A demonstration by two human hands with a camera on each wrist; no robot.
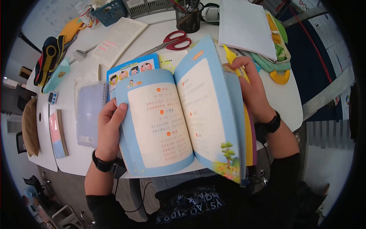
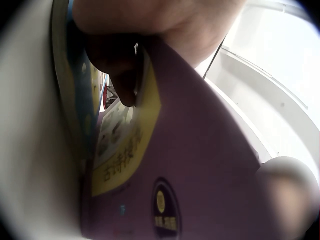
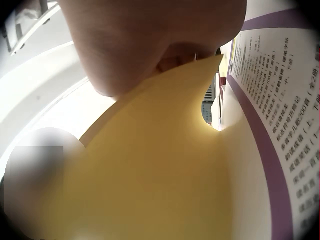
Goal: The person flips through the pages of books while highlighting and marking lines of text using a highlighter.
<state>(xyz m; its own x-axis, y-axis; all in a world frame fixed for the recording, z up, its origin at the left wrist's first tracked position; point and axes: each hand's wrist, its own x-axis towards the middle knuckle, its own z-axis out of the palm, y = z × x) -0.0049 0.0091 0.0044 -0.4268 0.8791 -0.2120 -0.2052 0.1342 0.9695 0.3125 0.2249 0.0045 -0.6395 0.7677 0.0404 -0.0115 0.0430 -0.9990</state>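
An open book [image 1: 158, 126] with blue-bordered pages of red and black Chinese text is held up over the table's near edge. My left hand [image 1: 108, 133] grips its left side, thumb on the page and the other fingers behind. My right hand [image 1: 254, 89] grips the right side near the upper corner and also holds a yellow highlighter [image 1: 230, 56], tip pointing up and away. In the left wrist view the book's purple cover [image 2: 200, 135] shows below the hand. A yellow sheet [image 3: 145, 165] of the book curves under the hand in the right wrist view.
Behind the book lie a blue book [image 1: 133, 65] with cartoon faces, red-handled scissors [image 1: 173, 42] and an open printed book [image 1: 120, 40]. A mesh pen cup [image 1: 188, 21] stands at the back. At left are a spiral notebook [image 1: 91, 114], a pink-and-blue book [image 1: 58, 133] and a small timer [image 1: 52, 97].
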